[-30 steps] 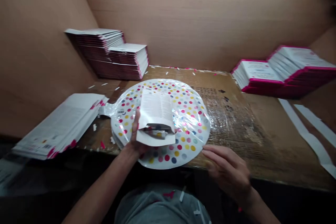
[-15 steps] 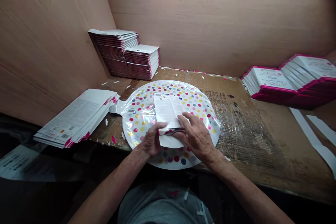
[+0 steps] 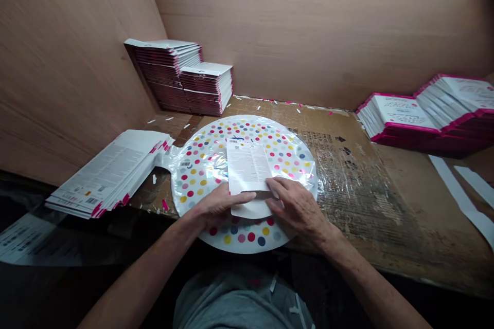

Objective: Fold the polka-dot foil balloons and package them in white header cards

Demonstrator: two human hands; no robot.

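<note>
A white printed paper envelope [image 3: 249,164] lies over a flat foil balloon [image 3: 200,144] with coloured dots, its plain flap [image 3: 251,209] toward me. My left hand [image 3: 216,203] grips the envelope's lower left edge, thumb stretched across the top by its mouth; the other fingers are partly hidden. On the opposite side, my right hand [image 3: 295,208] holds the lower right edge between bent fingers and thumb. A slim dark gap shows at the mouth between my hands. What is inside the envelope cannot be seen. The balloon's neck [image 3: 164,158] points left.
A fanned pile of similar envelopes [image 3: 111,169] lies at the left. Pink-edged stacks [image 3: 206,87] stand in the back left corner, with more pink-edged packets [image 3: 405,115] at the right. White strips [image 3: 461,200] and paper scraps lie on the cardboard-covered table [image 3: 370,211].
The envelope's mouth, held wide before, is now flatter. My left hand has shifted left, with its thumb straightened across the mouth. The balloon has slid slightly left and toward me.
</note>
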